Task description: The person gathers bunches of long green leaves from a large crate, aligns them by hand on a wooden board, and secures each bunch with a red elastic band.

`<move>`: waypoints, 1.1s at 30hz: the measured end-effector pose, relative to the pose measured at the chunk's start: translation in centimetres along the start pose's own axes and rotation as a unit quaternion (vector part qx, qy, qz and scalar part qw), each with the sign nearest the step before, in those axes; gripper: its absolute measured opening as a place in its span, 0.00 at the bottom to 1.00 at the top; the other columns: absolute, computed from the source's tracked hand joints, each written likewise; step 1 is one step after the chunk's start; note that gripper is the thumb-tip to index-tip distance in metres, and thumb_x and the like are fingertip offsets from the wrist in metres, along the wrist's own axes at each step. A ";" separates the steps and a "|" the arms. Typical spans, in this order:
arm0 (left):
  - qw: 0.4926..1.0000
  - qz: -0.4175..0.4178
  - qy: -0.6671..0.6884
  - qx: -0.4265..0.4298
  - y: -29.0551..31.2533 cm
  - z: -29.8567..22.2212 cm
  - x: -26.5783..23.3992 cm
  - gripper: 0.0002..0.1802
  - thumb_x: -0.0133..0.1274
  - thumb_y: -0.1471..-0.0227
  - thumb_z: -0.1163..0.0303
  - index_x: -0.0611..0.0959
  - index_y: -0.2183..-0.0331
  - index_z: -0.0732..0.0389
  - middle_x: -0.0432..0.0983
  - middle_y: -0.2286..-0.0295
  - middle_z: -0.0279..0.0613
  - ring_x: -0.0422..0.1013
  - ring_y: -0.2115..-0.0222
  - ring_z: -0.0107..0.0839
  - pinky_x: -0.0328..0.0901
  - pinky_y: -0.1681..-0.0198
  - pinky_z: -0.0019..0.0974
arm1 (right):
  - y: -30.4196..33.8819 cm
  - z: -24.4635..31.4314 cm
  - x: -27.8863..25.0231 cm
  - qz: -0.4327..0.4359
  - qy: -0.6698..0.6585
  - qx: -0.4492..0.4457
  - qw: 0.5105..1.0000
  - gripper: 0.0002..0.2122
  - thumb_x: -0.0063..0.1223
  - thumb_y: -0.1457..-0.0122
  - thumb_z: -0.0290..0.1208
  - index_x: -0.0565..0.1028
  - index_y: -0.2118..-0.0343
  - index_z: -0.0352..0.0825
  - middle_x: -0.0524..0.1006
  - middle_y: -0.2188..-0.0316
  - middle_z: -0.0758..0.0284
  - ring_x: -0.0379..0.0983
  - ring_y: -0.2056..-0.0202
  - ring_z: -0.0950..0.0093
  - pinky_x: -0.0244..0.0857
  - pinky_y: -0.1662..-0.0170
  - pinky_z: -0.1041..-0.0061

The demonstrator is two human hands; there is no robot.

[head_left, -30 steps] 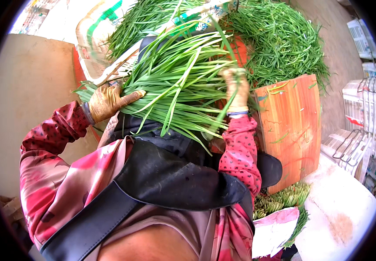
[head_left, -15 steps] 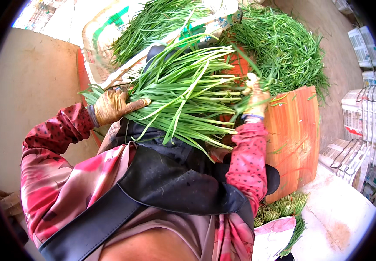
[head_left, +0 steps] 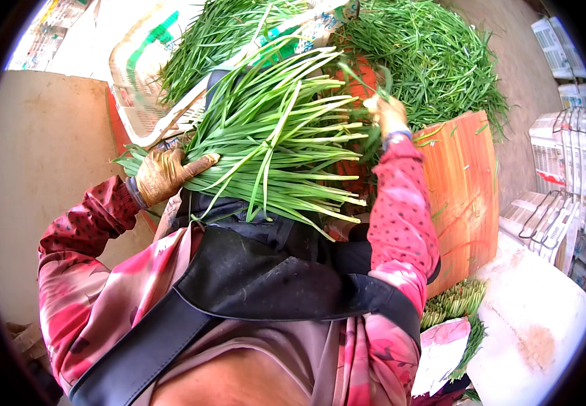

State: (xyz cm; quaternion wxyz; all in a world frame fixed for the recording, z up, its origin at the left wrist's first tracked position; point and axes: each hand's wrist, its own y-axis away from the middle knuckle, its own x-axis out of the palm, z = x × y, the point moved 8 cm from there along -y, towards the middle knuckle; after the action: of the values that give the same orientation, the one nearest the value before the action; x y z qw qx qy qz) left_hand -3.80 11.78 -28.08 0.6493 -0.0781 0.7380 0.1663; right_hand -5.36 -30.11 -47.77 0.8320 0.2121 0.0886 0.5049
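Note:
A wide, fanned bunch of garlic chives [head_left: 259,152] lies across my lap, its pale stem ends pointing right. My left hand [head_left: 163,177], in a stained yellowish glove, is closed round the leafy end with the thumb laid over the top. To the right of the stem ends, my gloved right hand [head_left: 389,115] is closed on a few loose chive leaves [head_left: 385,82], which trail out partly blurred. Beyond that hand is a big heap of loose chive leaves [head_left: 435,64].
A white plastic basket [head_left: 127,111] holding more chives stands at the far left. On the right is an orange-brown wooden board [head_left: 465,203] with scraps on it. Tied chives [head_left: 452,304] lie near the board's lower end. White crates [head_left: 570,149] are stacked along the right.
My right hand has moved farther away, up toward the heap, with the loose leaves in it. My left hand keeps its hold on the bunch. The whole view has shifted slightly.

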 end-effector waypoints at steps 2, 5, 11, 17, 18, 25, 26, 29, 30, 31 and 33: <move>0.998 0.034 0.002 -0.043 2.0 0.8 0.9 0.32 0.49 0.53 0.76 0.68 0.47 0.37 0.66 0.56 0.63 0.69 0.60 0.56 0.66 0.59 0.50 | 4.9 1.2 2.4 0.037 0.041 0.128 0.990 0.12 0.55 0.46 0.40 0.78 0.65 0.36 0.76 0.75 0.70 0.66 0.80 0.82 0.58 0.78 0.84; 0.998 0.025 0.016 -0.051 1.5 0.6 0.5 0.33 0.50 0.55 0.76 0.68 0.47 0.36 0.68 0.58 0.61 0.70 0.63 0.55 0.66 0.60 0.51 | 9.5 1.8 4.8 0.168 0.002 0.101 0.981 0.18 0.60 0.48 0.42 0.77 0.59 0.35 0.77 0.67 0.71 0.69 0.73 0.82 0.63 0.71 0.81; 0.999 -0.044 -0.010 -0.014 0.9 -0.1 -0.6 0.38 0.54 0.61 0.77 0.68 0.46 0.43 0.64 0.80 0.46 0.66 0.81 0.45 0.62 0.80 0.47 | 7.8 1.2 7.4 0.031 -0.069 -0.105 0.992 0.09 0.57 0.50 0.29 0.75 0.69 0.31 0.77 0.70 0.67 0.71 0.69 0.76 0.64 0.62 0.77; 0.996 0.013 0.018 -0.087 2.7 1.1 1.4 0.40 0.53 0.62 0.78 0.66 0.45 0.40 0.68 0.64 0.57 0.72 0.74 0.50 0.68 0.73 0.46 | 6.7 -3.4 -1.3 0.019 -0.330 0.047 0.943 0.09 0.55 0.48 0.30 0.75 0.68 0.29 0.77 0.71 0.63 0.75 0.71 0.73 0.72 0.71 0.76; 0.993 0.023 0.035 -0.113 3.3 1.4 1.6 0.42 0.52 0.62 0.79 0.65 0.44 0.39 0.69 0.58 0.60 0.73 0.71 0.52 0.69 0.71 0.46 | 7.6 -3.4 -0.1 0.022 -0.268 0.104 0.958 0.09 0.55 0.48 0.29 0.74 0.67 0.29 0.77 0.71 0.63 0.75 0.70 0.74 0.72 0.71 0.77; 0.990 0.046 0.034 -0.131 2.7 1.4 2.2 0.41 0.52 0.62 0.78 0.65 0.44 0.40 0.70 0.62 0.55 0.72 0.74 0.48 0.67 0.74 0.46 | 10.8 -0.5 11.2 0.231 -0.085 0.073 0.966 0.21 0.63 0.53 0.44 0.76 0.60 0.32 0.76 0.66 0.70 0.70 0.66 0.77 0.64 0.61 0.72; 0.990 0.046 0.036 -0.131 2.8 1.4 2.2 0.41 0.52 0.61 0.78 0.65 0.44 0.40 0.70 0.65 0.54 0.72 0.74 0.48 0.67 0.74 0.46 | 11.4 -0.2 11.5 0.242 -0.120 0.079 0.960 0.21 0.62 0.51 0.42 0.75 0.60 0.32 0.77 0.66 0.67 0.72 0.65 0.75 0.65 0.59 0.72; 0.990 0.029 0.055 -0.127 3.2 1.5 2.3 0.41 0.53 0.61 0.77 0.65 0.43 0.39 0.71 0.65 0.53 0.72 0.74 0.49 0.67 0.75 0.46 | 12.0 -2.4 10.3 0.282 -0.149 0.085 0.944 0.17 0.58 0.48 0.37 0.75 0.62 0.28 0.78 0.66 0.63 0.74 0.64 0.72 0.66 0.58 0.73; 0.989 0.040 0.050 -0.133 3.3 1.6 2.4 0.41 0.53 0.61 0.77 0.64 0.43 0.39 0.71 0.64 0.54 0.72 0.74 0.49 0.67 0.75 0.46 | 12.4 -3.2 9.9 0.275 -0.171 0.110 0.940 0.15 0.56 0.47 0.35 0.75 0.63 0.27 0.79 0.66 0.62 0.75 0.64 0.72 0.67 0.58 0.74; 0.989 0.048 0.047 -0.134 3.1 1.4 2.4 0.41 0.53 0.61 0.76 0.64 0.43 0.39 0.70 0.62 0.55 0.72 0.74 0.49 0.67 0.74 0.46 | 12.7 -3.4 8.5 0.242 -0.159 0.021 0.957 0.14 0.54 0.46 0.35 0.75 0.65 0.27 0.78 0.68 0.63 0.75 0.65 0.73 0.67 0.58 0.74; 0.988 0.059 0.041 -0.135 2.9 1.3 2.4 0.43 0.54 0.63 0.76 0.64 0.43 0.39 0.68 0.56 0.59 0.73 0.72 0.51 0.68 0.73 0.47 | 13.1 -4.1 7.3 0.243 -0.124 -0.015 0.962 0.12 0.50 0.44 0.35 0.76 0.72 0.29 0.78 0.73 0.65 0.74 0.70 0.76 0.66 0.62 0.77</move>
State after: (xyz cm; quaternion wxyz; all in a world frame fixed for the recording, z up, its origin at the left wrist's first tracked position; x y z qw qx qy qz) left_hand -3.86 15.15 -30.16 0.5912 -0.1282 0.7379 0.2992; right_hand -13.91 -17.35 -45.18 0.6918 0.2750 -0.0770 0.6632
